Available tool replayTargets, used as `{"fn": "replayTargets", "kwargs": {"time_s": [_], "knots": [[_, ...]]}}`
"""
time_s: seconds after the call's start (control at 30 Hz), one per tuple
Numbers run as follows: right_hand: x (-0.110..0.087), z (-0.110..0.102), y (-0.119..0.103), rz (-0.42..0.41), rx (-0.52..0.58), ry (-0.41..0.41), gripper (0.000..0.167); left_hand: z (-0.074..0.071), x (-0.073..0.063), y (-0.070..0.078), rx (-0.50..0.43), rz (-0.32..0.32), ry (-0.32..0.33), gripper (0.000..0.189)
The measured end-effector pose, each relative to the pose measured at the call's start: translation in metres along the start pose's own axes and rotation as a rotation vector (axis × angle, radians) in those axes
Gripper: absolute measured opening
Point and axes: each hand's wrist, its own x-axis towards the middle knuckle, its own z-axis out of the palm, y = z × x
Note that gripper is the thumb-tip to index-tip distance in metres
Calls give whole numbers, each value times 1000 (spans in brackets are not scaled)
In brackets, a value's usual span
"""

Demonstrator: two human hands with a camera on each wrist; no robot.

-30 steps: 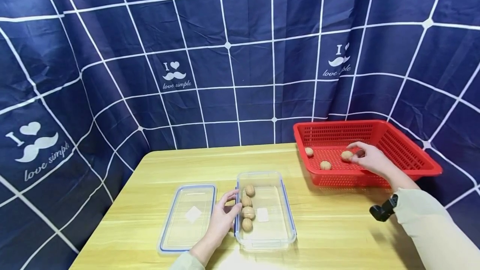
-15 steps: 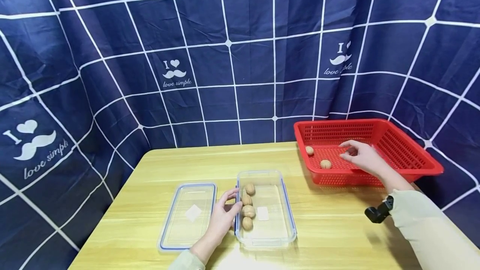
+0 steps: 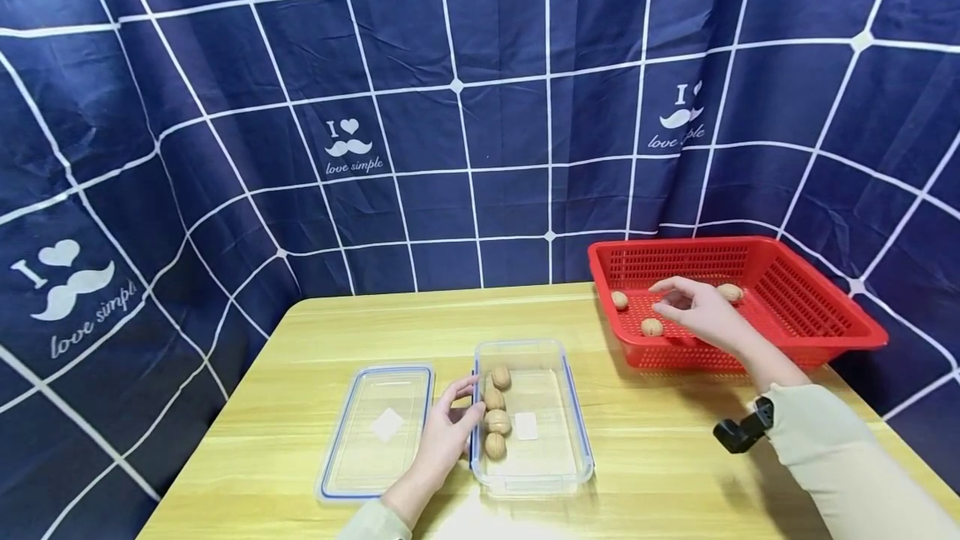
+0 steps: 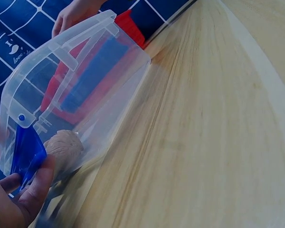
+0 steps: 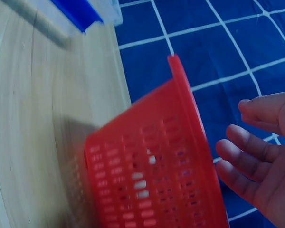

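Note:
My left hand [image 3: 438, 444] holds the left side of a clear plastic food container [image 3: 551, 473]. The left wrist view shows its thumb and fingers on the blue latch [image 4: 29, 154]. Inside, several walnuts [image 3: 497, 422] lie in a row along the left wall. My right hand [image 3: 701, 315] hovers over the red perforated basket [image 3: 750, 352], fingers apart and bent, nothing between them. One walnut [image 3: 652, 327] lies just below its fingertips, another walnut [image 3: 618, 300] by the basket's left wall. A third walnut [image 3: 730, 293] shows just behind the hand.
A clear lid with a blue seal [image 3: 375, 432] lies left of the container on the wooden table [image 3: 420, 327]. Dark blue curtain [image 3: 510, 190] with white grid lines hangs behind and at both sides. The basket stands near the table's right rear.
My right hand has moved left inside the basket, off the walnut first at its fingertips. A walnut now shows on the hand's right. The left hand and the container have stayed put.

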Motion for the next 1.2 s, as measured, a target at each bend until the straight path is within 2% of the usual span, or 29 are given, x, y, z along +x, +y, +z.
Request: {"fn": "replayTargets", "kwargs": {"time_s": [0.13, 0.37, 0.5, 0.67, 0.97, 1.2], "knots": [[2, 7, -7, -28, 47, 6, 26, 0, -3, 8, -5, 10, 1, 39], [3, 21, -15, -7, 89, -25, 29, -1, 7, -16, -12, 15, 5, 43], [-1, 28, -28, -36, 108, -45, 29, -2, 8, -19, 3, 9, 5, 43], [-1, 38, -33, -75, 118, -54, 30, -3, 6, -18, 0, 10, 1, 43], [-4, 51, -44, -108, 85, -80, 23, -2, 7, -16, 0, 5, 10, 44], [-8, 61, -49, -116, 81, -124, 25, 1, -2, 4, 12, 3, 5, 41]]}}
